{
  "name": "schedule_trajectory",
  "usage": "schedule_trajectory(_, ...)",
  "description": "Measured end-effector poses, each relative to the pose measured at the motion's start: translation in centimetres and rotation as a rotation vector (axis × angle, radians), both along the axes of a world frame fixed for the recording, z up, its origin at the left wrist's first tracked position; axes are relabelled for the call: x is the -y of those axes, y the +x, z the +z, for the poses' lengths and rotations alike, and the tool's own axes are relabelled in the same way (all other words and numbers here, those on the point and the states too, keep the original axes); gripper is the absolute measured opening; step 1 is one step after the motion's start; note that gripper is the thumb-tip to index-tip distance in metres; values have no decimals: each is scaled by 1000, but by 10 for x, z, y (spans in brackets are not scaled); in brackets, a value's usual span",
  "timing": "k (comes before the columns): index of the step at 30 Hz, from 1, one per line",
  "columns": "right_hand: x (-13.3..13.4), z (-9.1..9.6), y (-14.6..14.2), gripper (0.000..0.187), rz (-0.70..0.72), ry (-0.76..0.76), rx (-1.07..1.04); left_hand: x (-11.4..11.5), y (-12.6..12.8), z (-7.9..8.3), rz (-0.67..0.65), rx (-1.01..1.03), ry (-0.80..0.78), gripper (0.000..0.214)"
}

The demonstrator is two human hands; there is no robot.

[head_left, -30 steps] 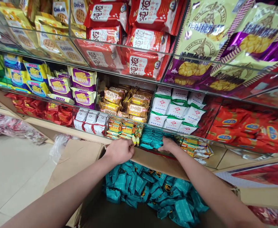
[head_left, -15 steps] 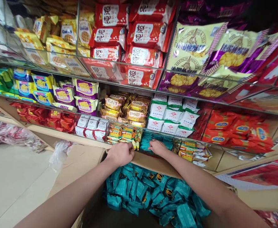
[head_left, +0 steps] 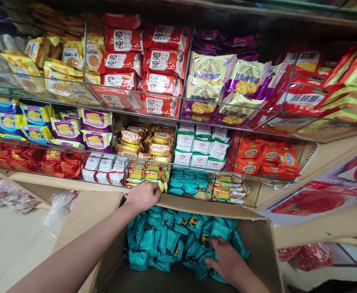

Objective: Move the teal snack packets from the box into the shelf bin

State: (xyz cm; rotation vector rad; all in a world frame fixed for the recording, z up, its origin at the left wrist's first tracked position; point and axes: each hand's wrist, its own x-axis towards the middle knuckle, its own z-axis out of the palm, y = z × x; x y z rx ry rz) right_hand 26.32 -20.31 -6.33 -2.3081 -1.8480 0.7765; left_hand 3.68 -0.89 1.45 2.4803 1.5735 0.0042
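A cardboard box stands in front of the lowest shelf, holding many small teal snack packets, some with a round yellow-and-black mark. At the box's far left corner, my left hand is closed over the top edge. My right hand reaches inside, above the packets on the right, thumb and fingers apart; it may touch some of them. Beyond the far rim, more teal packets lie in a clear shelf compartment, between yellow-orange packets and mixed yellow-and-silver packets.
Clear-fronted shelves carry red biscuit packs, cream-and-purple biscuit bags, yellow cookie bags and white-and-green packets. A clear plastic bag lies on the floor left of the box. An open cardboard flap juts out leftward.
My right hand has drawn back from the teal packets' shelf compartment into the box, its fingers now spread. My left hand stays on the box edge. The view has turned right.
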Motion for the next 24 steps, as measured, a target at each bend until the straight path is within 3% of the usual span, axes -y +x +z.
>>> schedule_trajectory(1, 7, -19, 3, 32, -119, -50, 114, 1, 1, 1, 3, 0, -4, 30)
schedule_trajectory(3, 12, -49, 7, 43, -228, -78, 184, 2, 2, 2, 5, -1, -7, 30)
schedule_trajectory(6, 13, -68, 14, 47, -313, -35, 141, 3, 3, 5, 11, 3, 4, 29)
schedule_trajectory(10, 20, -60, 26, 40, -351, 46, 25, 9, 0, 12, -9, 61, 70, 33)
schedule_trajectory(14, 32, -31, 21, 38, -444, 299, -329, 57, 10, 4, -277, 478, 200, 35)
schedule_trajectory(16, 35, -12, 6, 39, -517, 392, -635, 97, 25, -9, -336, 687, 56, 38)
schedule_trajectory(19, 35, 12, -20, 37, -600, 535, -924, 148, 49, -30, -255, 893, -499, 64)
schedule_trajectory(21, 33, 21, -32, 29, -584, 609, -922, 164, 59, -39, -172, 1007, -794, 60)
schedule_trajectory(24, 30, 22, -41, 32, -563, 635, -966, 166, 61, -39, -25, 1102, -1012, 45)
